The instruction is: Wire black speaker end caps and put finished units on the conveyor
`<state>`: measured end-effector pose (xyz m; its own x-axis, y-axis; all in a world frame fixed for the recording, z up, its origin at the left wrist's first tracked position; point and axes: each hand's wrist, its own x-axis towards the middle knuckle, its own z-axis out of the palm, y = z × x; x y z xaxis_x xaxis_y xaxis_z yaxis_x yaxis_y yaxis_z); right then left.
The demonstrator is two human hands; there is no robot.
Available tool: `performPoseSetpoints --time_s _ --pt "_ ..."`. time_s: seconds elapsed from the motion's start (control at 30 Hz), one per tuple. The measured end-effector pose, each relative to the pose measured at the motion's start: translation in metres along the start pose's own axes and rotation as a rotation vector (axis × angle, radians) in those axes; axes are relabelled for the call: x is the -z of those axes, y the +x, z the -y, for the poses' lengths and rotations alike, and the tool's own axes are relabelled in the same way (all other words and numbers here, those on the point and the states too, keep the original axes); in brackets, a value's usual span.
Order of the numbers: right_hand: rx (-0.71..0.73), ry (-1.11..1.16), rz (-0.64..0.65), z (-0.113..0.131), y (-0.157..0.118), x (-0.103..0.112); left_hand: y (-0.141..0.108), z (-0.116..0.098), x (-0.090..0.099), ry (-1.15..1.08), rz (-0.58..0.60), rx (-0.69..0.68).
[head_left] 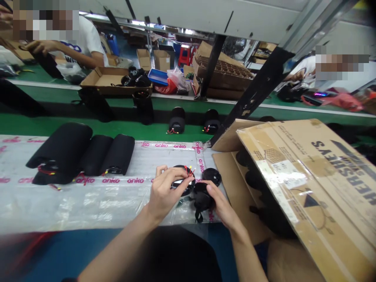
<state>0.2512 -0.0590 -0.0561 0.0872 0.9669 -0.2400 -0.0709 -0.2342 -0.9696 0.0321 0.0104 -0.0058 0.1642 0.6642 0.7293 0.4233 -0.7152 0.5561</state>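
Observation:
My left hand (164,192) is closed on a round black part (190,188) with short red wires and small connectors (189,171) sticking up between thumb and fingers. Close beside it, my right hand (219,199) has its fingers around the edge of a black cup-shaped piece (202,201) with a strap loop hanging from it. Just behind that piece lies another round, glossy black cap (212,176). To the left, black fabric-covered cylinders (120,152) rest on the plastic-wrapped work surface (117,203), wires showing at their near ends.
A large cardboard box (282,168) holding black parts stands open on the right. Across the green conveyor (158,135) stand more black cylinders (176,119). Slanted black posts (255,90) rise in front. Co-workers sit opposite, near an open carton (96,80) and a divided box (226,74).

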Motion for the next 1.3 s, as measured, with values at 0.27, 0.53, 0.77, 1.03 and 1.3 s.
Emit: performPoseSetpoints --time_s 0.27,0.53,0.77,1.03,1.3 --pt "-0.075 0.499 -0.083 0.030 0.014 -0.016 0.008 -0.010 0.004 0.021 0.080 0.028" --pt "0.065 0.506 0.051 0.059 0.015 -0.042 0.023 -0.013 0.010 -0.065 0.180 0.065" --pt "0.215 0.216 0.088 0.058 0.014 -0.033 0.023 -0.009 0.011 -0.120 0.224 0.074" --pt "0.414 -0.166 0.015 0.081 -0.002 -0.027 0.028 -0.012 0.007 -0.116 0.203 0.049" --pt "0.300 -0.034 0.268 0.081 0.017 -0.006 0.032 -0.006 0.011 -0.134 0.299 -0.002"
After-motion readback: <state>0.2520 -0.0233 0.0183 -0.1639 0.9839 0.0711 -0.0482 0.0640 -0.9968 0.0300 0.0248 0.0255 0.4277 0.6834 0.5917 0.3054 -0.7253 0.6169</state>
